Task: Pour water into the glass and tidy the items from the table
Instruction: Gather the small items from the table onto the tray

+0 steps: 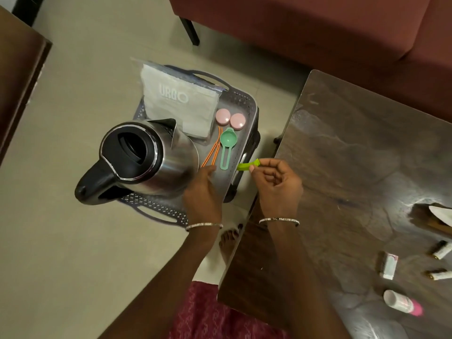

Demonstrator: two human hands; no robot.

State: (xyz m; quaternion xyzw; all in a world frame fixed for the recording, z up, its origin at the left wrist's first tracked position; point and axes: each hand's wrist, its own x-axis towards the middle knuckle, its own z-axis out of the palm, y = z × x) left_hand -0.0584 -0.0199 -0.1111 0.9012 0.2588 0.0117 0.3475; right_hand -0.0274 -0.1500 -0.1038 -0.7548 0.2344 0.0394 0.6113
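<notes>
A steel kettle (pixel 149 157) with a black lid and handle stands in a grey perforated tray (pixel 242 104) on the floor. Beside it in the tray lie a bagged grey cloth (pixel 181 101), two pink round lids (pixel 230 118), an orange wire clip (pixel 212 152) and a teal measuring spoon (pixel 226 145). My left hand (pixel 201 189) rests on the tray floor with straight fingers, its tips by the orange clip. My right hand (pixel 276 182) pinches a small lime-green piece (pixel 247 165) above the tray's right rim.
A dark wooden table (pixel 362 167) fills the right side. On it lie two white batteries (pixel 442 250), a small white packet (pixel 389 265), a white and pink tube (pixel 401 302) and a paper wrapper (pixel 440 214). A maroon sofa (pixel 318 25) stands behind. My foot (pixel 228 241) is by the table.
</notes>
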